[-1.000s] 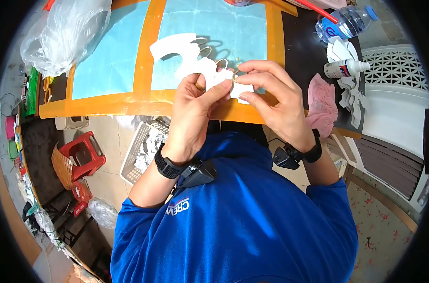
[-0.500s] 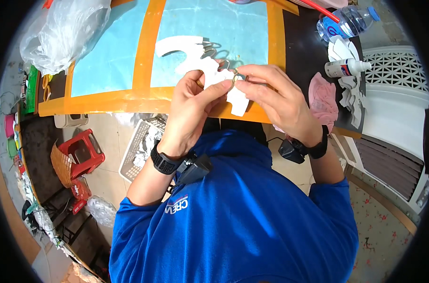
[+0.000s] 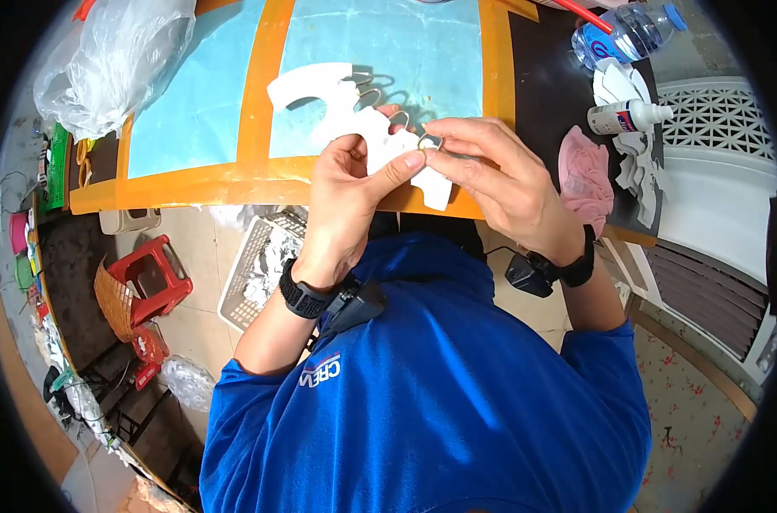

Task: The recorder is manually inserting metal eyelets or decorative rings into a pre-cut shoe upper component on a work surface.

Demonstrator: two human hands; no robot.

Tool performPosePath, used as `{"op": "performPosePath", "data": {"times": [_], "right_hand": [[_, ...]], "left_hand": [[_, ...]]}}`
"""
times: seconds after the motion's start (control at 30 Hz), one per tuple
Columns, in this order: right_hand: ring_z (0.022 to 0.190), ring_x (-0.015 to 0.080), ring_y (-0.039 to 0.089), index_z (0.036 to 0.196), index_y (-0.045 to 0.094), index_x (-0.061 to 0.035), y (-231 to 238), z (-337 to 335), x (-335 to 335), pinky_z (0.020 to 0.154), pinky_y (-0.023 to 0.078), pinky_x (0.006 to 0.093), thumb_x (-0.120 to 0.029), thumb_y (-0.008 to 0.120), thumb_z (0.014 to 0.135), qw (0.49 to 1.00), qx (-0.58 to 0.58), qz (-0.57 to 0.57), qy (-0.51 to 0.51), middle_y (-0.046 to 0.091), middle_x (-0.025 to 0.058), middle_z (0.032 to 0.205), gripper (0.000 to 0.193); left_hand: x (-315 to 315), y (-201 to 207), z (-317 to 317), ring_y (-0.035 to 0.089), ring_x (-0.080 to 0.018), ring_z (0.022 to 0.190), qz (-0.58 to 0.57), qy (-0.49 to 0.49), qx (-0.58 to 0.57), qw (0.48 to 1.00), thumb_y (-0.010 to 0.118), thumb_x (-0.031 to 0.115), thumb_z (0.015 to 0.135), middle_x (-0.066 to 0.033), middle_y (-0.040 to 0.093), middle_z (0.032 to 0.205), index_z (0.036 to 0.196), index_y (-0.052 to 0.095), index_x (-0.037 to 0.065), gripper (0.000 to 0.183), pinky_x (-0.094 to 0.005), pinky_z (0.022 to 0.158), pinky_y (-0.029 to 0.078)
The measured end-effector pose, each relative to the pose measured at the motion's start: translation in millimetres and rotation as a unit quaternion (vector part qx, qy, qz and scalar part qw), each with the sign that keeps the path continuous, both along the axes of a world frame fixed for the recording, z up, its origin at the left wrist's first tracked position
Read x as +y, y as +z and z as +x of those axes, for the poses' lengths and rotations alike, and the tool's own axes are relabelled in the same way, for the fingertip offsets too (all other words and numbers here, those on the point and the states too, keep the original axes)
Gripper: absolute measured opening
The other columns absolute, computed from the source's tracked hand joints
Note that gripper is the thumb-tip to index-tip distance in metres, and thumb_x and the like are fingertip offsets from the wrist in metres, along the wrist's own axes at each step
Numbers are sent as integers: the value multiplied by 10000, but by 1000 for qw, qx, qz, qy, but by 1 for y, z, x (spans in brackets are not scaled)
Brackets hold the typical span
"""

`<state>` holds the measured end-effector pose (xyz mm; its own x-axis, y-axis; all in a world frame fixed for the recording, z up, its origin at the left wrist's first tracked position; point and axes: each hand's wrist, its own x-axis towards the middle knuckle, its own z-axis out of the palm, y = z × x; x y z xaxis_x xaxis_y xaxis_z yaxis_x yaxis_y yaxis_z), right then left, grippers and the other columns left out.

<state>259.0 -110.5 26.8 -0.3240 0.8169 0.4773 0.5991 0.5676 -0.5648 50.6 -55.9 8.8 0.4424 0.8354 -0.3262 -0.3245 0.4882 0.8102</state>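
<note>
Over the front edge of the table I hold a white curved, flat strip [image 3: 310,83] with scalloped edges. Several thin metal rings [image 3: 370,96] stand along its far side. My left hand [image 3: 347,184] is closed on the strip's middle, its thumb lying across the near part. With thumb and forefinger, my right hand [image 3: 512,184] pinches one metal ring at the strip's right part. Below the fingers a white end of the strip hangs toward the table edge. Its exact material I cannot tell.
Orange tape [image 3: 200,190] borders blue sheets [image 3: 205,94] on the tabletop. A plastic bag [image 3: 119,64] lies back left. At right are a water bottle [image 3: 623,38], a white squeeze bottle [image 3: 619,118], pink cloth [image 3: 585,175] and white cut pieces [image 3: 636,171]. Below stand a basket [image 3: 239,274] and red stool [image 3: 162,269].
The left part of the white strip and its rings have shifted slightly left. My right hand stays at the ring, and my left thumb keeps its place on the strip.
</note>
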Motion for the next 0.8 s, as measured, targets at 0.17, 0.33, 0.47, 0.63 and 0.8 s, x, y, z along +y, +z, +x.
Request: {"op": "performPosePath", "data": {"times": [0.17,0.33,0.47,0.63,0.8], "right_hand": [[1216,326,683,1257,751,8,-1,-1,-1,968,627,380,115,708,909,999,45,-31,4,684,161,1343,367],[1210,305,700,1218,767,8,-7,1,-3,966,603,334,88,711,948,986,139,-96,-15,709,160,1375,287],[1198,280,705,1102,783,6,-6,-9,-7,975,587,310,48,729,960,897,369,-228,-79,699,152,1395,157],[1199,295,688,1017,793,-28,-11,-16,-3,995,575,362,-27,790,918,958,215,-112,-154,647,151,1406,100],[1288,328,627,989,801,-53,4,-15,0,1043,540,403,-76,825,874,977,78,-99,-173,624,167,1409,119]], "left_hand": [[-1,2,0,654,-146,1203,-9,11,-5,1000,840,-16,917,-90,687,1302,1463,568,-33,611,-313,1035,554],[-3,4,2,666,-161,1205,18,21,40,999,795,-34,936,-58,665,1313,1534,530,58,660,-333,1034,567],[-8,1,6,651,-180,1209,90,35,75,993,828,-24,907,-97,649,1300,1543,499,29,718,-349,1044,553],[-16,5,12,644,-185,1206,127,40,120,984,842,-15,894,-129,639,1317,1511,498,-15,706,-351,1020,561],[-18,1,15,662,-188,1162,172,82,113,975,835,-4,907,-140,644,1318,1418,511,-45,607,-332,959,577]]}}
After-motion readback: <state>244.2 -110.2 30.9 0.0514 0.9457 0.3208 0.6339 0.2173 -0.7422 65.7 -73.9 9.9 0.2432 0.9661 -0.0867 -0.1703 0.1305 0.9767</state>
